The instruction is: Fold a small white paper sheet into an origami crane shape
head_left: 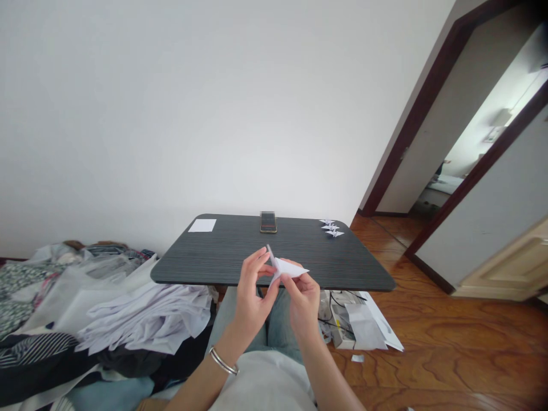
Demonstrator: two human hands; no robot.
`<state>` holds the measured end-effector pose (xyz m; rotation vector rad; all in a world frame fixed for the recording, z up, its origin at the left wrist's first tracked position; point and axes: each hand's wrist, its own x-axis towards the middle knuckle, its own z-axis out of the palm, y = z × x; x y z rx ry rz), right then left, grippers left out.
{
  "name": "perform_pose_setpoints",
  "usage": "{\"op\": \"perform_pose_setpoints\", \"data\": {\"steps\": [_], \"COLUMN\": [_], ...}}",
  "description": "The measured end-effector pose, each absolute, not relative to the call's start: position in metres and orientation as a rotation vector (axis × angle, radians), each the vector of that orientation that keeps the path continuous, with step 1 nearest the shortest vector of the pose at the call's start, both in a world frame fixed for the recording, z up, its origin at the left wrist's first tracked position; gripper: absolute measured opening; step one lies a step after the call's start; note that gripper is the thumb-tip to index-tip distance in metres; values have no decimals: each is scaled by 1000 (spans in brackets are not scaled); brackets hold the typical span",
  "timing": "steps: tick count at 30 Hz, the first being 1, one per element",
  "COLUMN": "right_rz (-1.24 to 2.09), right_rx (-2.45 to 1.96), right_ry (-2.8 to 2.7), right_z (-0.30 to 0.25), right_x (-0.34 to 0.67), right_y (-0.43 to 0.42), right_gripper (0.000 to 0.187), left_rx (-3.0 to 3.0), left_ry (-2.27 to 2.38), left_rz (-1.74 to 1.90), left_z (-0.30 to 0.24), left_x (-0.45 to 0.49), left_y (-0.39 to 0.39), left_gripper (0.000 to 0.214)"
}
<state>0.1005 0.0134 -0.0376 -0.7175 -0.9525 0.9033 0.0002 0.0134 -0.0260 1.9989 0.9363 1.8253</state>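
Observation:
A partly folded white paper crane (287, 267) is held between both hands, just over the front edge of the dark table (222, 251). My left hand (253, 285) pinches its narrow upright point at the left, fingers closed around the paper. At the right, my right hand (305, 294) grips the lower part of the wider, wing-like flap, thumb in front. Several finished-looking white paper cranes (330, 227) stand in a row at the table's back right. A stack or sheet of white square paper (202, 225) lies at the back left.
A phone on a stand (268, 222) is at the table's back middle, against the white wall. Piled clothes (149, 314) lie to the left. On the wooden floor at right are a box (342, 337) with cables and papers (363, 325). A doorway stands farther right.

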Motion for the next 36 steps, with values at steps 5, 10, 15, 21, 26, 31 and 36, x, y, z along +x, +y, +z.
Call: {"op": "perform_pose_setpoints", "data": {"steps": [5,10,15,21,26,31,36], "right_rz": [917,901,876,793,733,655,582], "right_rx": [-723,-666,-667,-750,-789,-785,-807], "right_ry": [-876,-863,-891,-999,-1028,-1050,-1120], "right_z": [-38,-35,-34,-36,-35,-39,-40], "right_x": [100,99,100,104,106,107,106], "right_y": [14,13,13,12,13,15,13], "right_gripper": [23,24,40,16,15,10,9], "left_rx": [1958,1956,1954,1947,1934,1941,1963], "left_ry": [927,895,898,888,891,901,959], "left_rz": [1821,1820,1759,1691,1689,1674,1630], "left_z": [-27,-27,-24,-25,-25,-24,-22], "left_x": [3,2,1,0,1,1,0], "left_y": [14,14,14,15,15,14,13], "left_gripper": [45,42,39,33,31,29,26]}}
